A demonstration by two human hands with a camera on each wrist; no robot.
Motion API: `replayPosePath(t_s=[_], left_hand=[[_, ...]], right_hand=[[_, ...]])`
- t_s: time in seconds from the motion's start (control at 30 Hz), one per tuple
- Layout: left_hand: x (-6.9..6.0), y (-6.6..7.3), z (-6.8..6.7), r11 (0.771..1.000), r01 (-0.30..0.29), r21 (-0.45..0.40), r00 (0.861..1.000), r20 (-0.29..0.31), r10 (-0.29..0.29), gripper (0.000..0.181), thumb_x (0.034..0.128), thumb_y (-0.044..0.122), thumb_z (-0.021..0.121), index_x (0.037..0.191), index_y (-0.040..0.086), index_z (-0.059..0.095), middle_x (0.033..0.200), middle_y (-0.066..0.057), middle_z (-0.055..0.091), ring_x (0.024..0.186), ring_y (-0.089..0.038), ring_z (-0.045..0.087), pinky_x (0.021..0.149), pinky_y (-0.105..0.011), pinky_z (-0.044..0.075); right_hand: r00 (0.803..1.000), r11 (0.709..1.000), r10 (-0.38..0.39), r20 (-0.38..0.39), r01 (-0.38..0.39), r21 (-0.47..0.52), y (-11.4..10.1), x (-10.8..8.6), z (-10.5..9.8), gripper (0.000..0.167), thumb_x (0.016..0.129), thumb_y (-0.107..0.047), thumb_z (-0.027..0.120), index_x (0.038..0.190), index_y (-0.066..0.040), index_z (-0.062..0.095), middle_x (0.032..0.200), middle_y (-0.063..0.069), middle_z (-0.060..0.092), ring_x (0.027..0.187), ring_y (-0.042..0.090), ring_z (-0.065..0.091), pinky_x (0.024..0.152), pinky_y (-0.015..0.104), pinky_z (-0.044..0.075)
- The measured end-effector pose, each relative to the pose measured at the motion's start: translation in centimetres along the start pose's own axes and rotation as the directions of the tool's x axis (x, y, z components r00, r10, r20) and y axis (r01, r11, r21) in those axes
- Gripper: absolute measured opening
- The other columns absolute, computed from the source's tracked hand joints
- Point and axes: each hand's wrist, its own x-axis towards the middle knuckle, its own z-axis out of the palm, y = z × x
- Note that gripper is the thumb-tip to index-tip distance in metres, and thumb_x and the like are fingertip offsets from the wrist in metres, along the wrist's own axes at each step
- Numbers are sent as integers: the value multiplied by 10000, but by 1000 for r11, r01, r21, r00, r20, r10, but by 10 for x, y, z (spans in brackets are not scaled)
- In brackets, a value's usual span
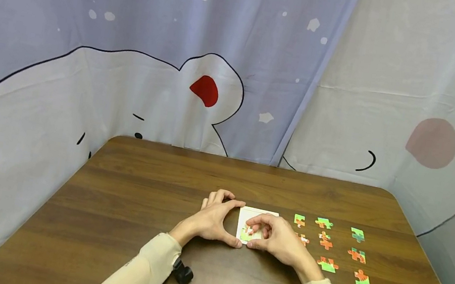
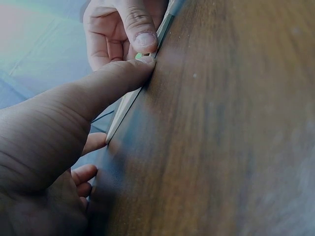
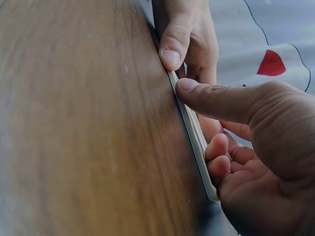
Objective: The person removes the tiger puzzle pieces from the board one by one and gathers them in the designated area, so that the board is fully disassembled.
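A white square puzzle frame [image 1: 271,214] lies on the wooden table, with green and red-orange puzzle pieces [image 1: 245,235] in its near left part. At the frame's left side, my left hand [image 1: 214,220] holds it, thumb at the near corner and index finger at the far one. Over the frame is my right hand [image 1: 281,239], its bent fingertips at the pieces and its thumb at the near edge. Whether those fingers pinch a piece is hidden. Both thumbs [image 3: 171,58] come close together along the frame's edge in the right wrist view.
Several loose puzzle pieces [image 1: 326,244], green and red-orange, lie spread on the table [image 1: 127,226] right of the frame. The nearest loose piece [image 1: 302,239] is beside my right hand. A patterned curtain [image 1: 149,94] stands behind the table's far edge.
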Motion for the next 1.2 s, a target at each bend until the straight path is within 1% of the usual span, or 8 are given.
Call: replayPosePath(t_s=[0.2,0.27,0.4,0.57,0.73,0.87,1.03,1.2], left_hand=[[-1,1,0,1000,-1,-19,1000,-6,0,1053,720,559,1024,1600,177,589,1582,-177,410,1445,-434,353,1088,-571,325],[-1,2,-1,999,12,-32,1000,-1,-12,1064,709,539,1035,1603,176,587,1594,-177,402,1456,-432,344,1105,-593,315],[1,-2,4,999,35,-27,999,-4,-36,1081,691,550,1039,1613,217,583,1603,-145,398,1458,-393,335,1124,-567,306],[1,2,0,999,44,-14,999,12,-44,1077,701,526,1048,1617,207,581,1606,-144,400,1456,-405,341,1121,-562,318],[1,7,-5,998,61,3,998,32,-61,1080,720,535,1040,1635,212,565,1630,-135,388,1478,-406,330,1141,-551,314],[1,7,-6,998,65,6,997,33,-66,1071,726,541,1035,1635,224,565,1640,-130,379,1492,-407,317,1158,-556,309],[-1,7,-5,998,60,5,997,41,-60,1074,726,560,1030,1637,234,563,1638,-123,381,1488,-402,319,1143,-552,314],[-2,6,-5,999,51,-5,998,34,-51,1084,719,557,1033,1637,225,561,1635,-127,385,1486,-402,318,1139,-554,313]], right_hand=[[1000,999,-13,4,13,35,2,0,-1,401,869,-72,949,1232,-58,781,1011,57,725,710,77,542,641,223,457],[1000,999,-14,3,14,43,3,0,-1,405,874,-48,932,1247,-47,774,994,74,706,705,78,537,634,219,457],[1000,998,-7,-2,7,65,3,-1,-1,420,877,-23,906,1272,-44,763,910,70,657,696,82,534,622,213,463],[1000,996,-3,-18,5,84,3,-2,-3,430,875,-4,890,1283,-31,755,832,44,610,717,93,542,628,210,468],[1000,992,1,-22,1,125,2,-2,-9,438,899,-13,885,1312,-6,739,921,111,655,739,100,551,642,200,462],[999,987,1,-39,6,159,-1,-4,-22,435,925,-16,873,1331,20,720,1035,166,687,767,110,577,654,200,477],[991,987,-13,-134,35,159,-7,-14,-50,437,927,27,858,1335,60,705,1071,202,679,794,124,602,668,215,503],[971,989,-21,-239,55,135,-13,-32,-83,429,938,31,848,1344,-11,716,1100,185,683,804,130,612,676,230,520]])
